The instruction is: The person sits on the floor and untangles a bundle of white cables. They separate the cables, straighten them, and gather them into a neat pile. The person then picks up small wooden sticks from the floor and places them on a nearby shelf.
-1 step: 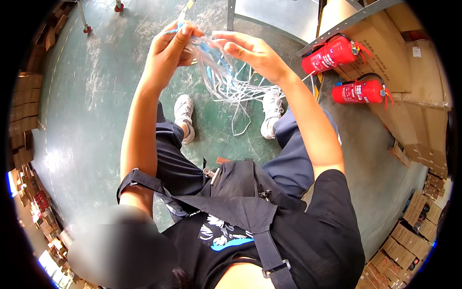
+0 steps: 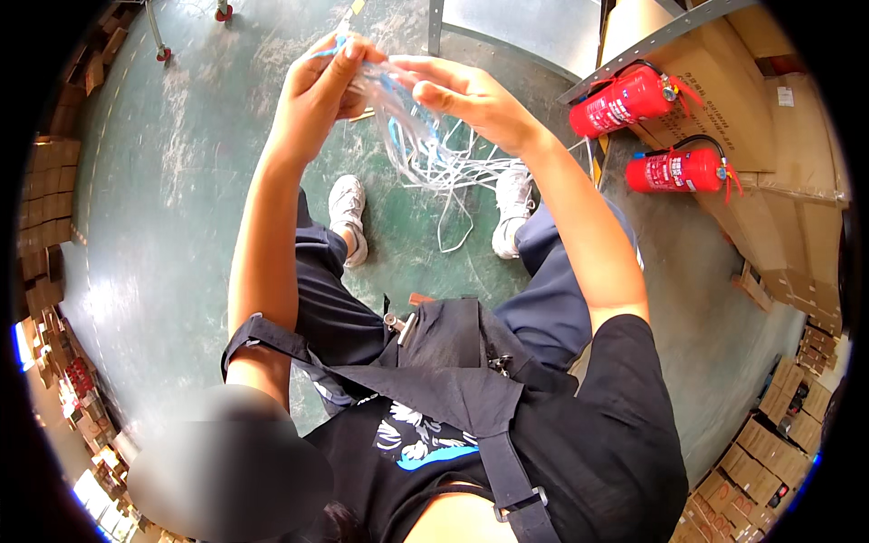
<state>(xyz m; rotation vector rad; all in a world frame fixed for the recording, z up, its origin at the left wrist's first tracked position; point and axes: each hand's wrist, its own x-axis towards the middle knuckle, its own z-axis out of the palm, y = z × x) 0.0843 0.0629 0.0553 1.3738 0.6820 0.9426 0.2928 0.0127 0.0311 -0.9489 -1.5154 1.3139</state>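
Overhead: two hands working a bundle of thin white and blue straps (image 2: 425, 149) above a green floor (image 2: 172, 226).
Left hand (image 2: 321, 81) holds its grip closed, pinching the bundle's top; right hand (image 2: 466, 90) also closes its grip on the strands just beside it. Loose ends hang between two white shoes (image 2: 347, 213). Two red fire extinguishers (image 2: 625, 100) lie by cardboard boxes (image 2: 778, 145), well apart.

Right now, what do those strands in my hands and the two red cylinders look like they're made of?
Strands: likely thin plastic, white and blue, glossy, hanging in limp loops from the left hand and right hand. Fire extinguishers: probably painted metal, with shiny highlights on smooth red bodies.
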